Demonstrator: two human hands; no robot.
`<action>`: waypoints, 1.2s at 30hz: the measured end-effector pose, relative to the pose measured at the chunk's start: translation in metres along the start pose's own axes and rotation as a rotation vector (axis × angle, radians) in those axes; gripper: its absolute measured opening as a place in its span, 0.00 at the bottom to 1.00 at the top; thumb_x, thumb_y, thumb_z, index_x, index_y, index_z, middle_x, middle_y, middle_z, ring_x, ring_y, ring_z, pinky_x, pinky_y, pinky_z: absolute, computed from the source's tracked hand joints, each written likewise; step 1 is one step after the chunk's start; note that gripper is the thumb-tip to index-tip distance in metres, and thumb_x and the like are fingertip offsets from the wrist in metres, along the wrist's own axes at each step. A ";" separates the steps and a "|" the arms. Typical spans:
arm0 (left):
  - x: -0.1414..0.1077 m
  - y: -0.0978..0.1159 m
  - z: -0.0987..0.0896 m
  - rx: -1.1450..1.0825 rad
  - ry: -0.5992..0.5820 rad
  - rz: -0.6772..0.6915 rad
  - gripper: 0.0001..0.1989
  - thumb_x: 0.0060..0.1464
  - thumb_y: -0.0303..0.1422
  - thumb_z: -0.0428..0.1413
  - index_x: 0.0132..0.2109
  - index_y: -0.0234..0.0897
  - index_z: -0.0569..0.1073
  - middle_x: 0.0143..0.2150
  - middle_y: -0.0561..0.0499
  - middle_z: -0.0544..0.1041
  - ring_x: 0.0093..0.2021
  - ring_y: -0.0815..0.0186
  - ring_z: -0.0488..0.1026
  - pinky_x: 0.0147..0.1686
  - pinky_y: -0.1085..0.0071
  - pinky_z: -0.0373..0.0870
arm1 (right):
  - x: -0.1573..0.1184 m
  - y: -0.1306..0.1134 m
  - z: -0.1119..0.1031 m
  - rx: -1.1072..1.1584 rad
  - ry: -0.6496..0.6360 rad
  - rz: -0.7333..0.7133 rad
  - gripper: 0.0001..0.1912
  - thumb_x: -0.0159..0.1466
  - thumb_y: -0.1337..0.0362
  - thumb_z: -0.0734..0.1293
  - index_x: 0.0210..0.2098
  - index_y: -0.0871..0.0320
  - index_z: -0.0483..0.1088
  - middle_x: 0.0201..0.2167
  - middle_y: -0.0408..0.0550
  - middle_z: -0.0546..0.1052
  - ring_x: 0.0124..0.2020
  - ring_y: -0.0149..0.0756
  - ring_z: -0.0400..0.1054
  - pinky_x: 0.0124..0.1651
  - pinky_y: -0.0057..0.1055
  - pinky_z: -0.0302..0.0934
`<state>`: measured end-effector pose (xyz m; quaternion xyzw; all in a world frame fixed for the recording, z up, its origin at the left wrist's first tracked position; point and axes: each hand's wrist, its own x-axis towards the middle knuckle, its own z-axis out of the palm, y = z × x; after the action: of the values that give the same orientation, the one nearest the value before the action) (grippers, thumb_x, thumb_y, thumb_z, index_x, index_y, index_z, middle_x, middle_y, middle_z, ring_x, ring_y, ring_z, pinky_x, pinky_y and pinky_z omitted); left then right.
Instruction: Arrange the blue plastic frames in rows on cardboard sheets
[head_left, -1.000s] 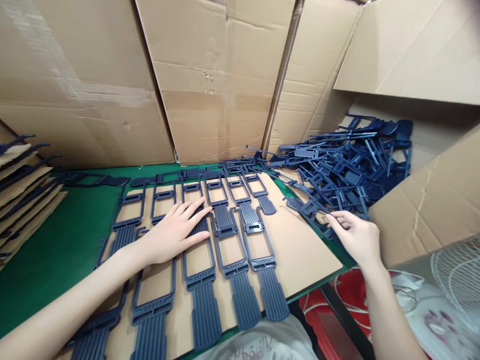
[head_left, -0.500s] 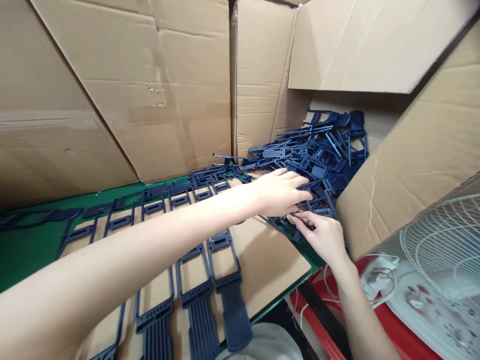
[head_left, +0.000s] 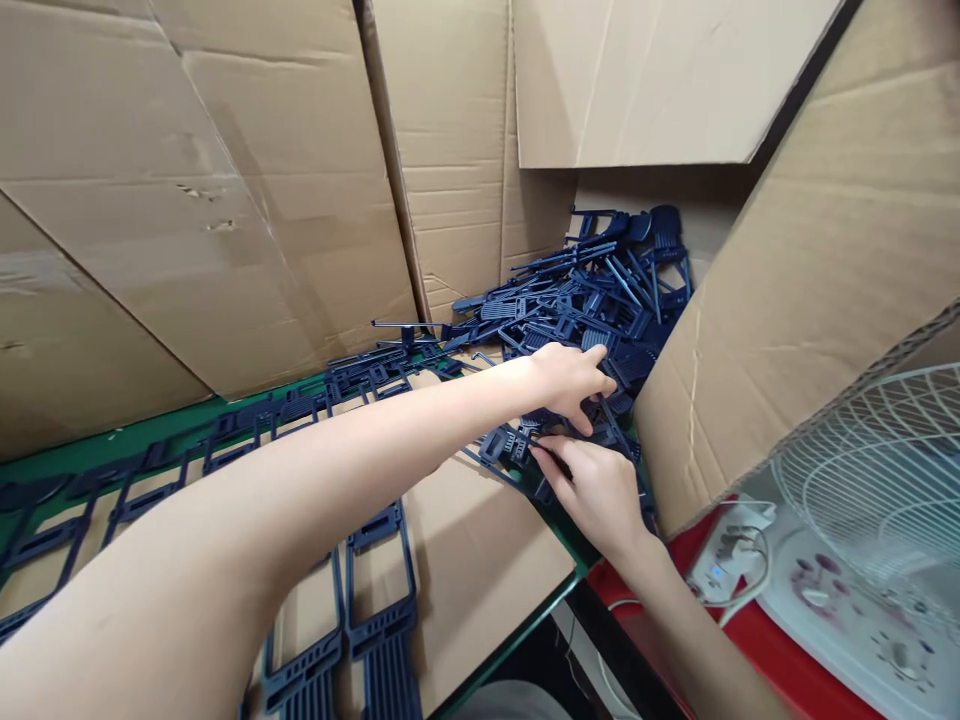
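Dark blue plastic frame pieces lie in a heap (head_left: pixel 577 290) in the cardboard corner. My left hand (head_left: pixel 566 380) reaches across to the near side of this heap, its thumb and fingers apart and its fingertips among the pieces. Just below it, my right hand (head_left: pixel 600 490) pinches the edge of a dark blue plastic frame (head_left: pixel 510 445) between thumb and fingers. Part of that frame is hidden behind my left forearm. More frames of this kind, with a ribbed flat end (head_left: pixel 390 680), lie in a row under and beside my left arm.
A flat cardboard sheet (head_left: pixel 480 570) covers part of the green tabletop (head_left: pixel 187 425). Tall cardboard walls (head_left: pixel 300 200) stand behind and at the right. At the lower right are a fan (head_left: pixel 885 490), a white power strip (head_left: pixel 731 555) with cables, and a red surface (head_left: pixel 780 660).
The view has turned right. My left hand has lowered, its fingers bending toward the heap. My right hand has shifted left along the near edge, and the frame at its fingertips now shows more clearly.
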<state>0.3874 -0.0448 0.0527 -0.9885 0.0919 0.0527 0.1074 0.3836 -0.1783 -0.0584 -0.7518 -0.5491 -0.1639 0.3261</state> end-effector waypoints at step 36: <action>-0.074 -0.042 0.047 -0.058 0.148 -0.030 0.09 0.56 0.39 0.59 0.36 0.37 0.76 0.34 0.49 0.77 0.34 0.62 0.75 0.30 0.71 0.64 | -0.016 0.009 -0.067 0.205 -0.570 -0.054 0.07 0.69 0.64 0.61 0.39 0.53 0.71 0.38 0.44 0.75 0.40 0.39 0.67 0.46 0.38 0.58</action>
<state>0.3194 0.0183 0.0248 -0.9937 0.0834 -0.0193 0.0726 0.3943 -0.2365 -0.0214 -0.7160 -0.6519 0.1010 0.2286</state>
